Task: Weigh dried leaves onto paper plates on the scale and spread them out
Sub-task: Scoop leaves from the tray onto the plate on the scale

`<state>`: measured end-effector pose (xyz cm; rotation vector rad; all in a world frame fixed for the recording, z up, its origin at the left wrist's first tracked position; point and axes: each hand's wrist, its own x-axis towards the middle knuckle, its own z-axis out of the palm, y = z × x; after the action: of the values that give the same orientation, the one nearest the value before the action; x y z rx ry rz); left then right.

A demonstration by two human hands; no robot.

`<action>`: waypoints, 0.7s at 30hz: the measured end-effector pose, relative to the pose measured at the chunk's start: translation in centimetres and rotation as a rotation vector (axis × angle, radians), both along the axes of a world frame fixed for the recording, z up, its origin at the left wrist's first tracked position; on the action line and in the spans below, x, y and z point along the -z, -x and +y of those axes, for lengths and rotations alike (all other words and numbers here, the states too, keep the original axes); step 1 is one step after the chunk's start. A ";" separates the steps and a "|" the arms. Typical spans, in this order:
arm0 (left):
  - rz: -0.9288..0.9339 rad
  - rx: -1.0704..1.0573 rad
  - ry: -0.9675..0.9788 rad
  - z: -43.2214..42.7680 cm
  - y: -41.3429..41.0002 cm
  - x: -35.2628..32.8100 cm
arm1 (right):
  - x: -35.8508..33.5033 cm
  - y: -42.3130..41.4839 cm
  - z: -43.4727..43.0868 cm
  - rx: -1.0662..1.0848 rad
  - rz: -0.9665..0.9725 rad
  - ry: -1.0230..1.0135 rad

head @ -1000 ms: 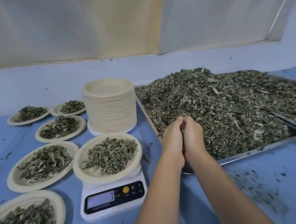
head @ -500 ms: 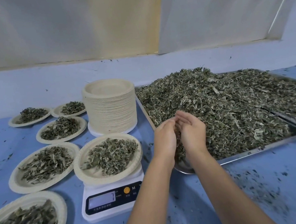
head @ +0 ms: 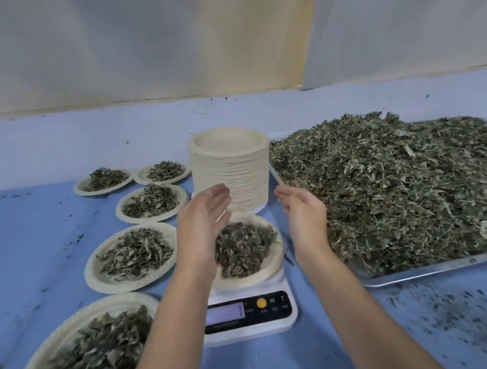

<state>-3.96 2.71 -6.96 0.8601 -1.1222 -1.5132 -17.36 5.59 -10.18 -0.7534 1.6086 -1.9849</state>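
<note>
Risk: flakes off heap (head: 392, 195), just right of right hand (head: 302, 220), dropping onto plate (head: 268, 274) below and between hands and tipping scale (head: 255, 328) over target; display (head: 223, 313) blurred, unread. Leaves (head: 241, 246) there dark, crumpled, mounded, not yet spread. Left hand (head: 203, 220) and right both loosely extended, palms facing, nothing visibly held.

You are working in a small herb-processing workroom. White sheeting (head: 124, 39) is hanging as the back wall behind a blue-covered worktop (head: 27, 243). A steel tray (head: 433, 269) is holding a bulk heap of dried leaves (head: 391, 189). A digital scale (head: 252, 310) is sitting before a tall stack of paper plates (head: 230, 167). Portioned plates (head: 90, 274) are lying in rows at your left, and leaf crumbs (head: 457, 311) are littering the cover.
</note>
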 end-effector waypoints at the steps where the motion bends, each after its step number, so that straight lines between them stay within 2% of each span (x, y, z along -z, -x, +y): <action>1: -0.021 -0.054 0.002 -0.5 -1.0 0.3 | 0.3 -0.2 0.0 0.001 0.025 -0.022; 5: -0.173 -0.255 -0.059 -2.0 -3.1 2.3 | 1.2 -0.6 0.0 0.012 0.066 -0.115; 8: -0.233 -0.304 -0.151 -2.2 -3.5 3.7 | 1.3 -0.9 0.1 0.001 0.061 -0.173; 16: -0.192 -0.207 -0.229 -1.8 -3.0 4.7 | 1.5 -2.0 0.0 -0.077 0.046 -0.250; 21: -0.173 -0.270 -0.196 -1.9 -3.1 4.7 | 1.3 -2.7 -0.4 -0.094 0.042 -0.230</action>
<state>-0.89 0.80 -11.63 1.2447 -0.9450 -1.3570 -14.70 5.22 -11.52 -0.7693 1.7546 -1.6937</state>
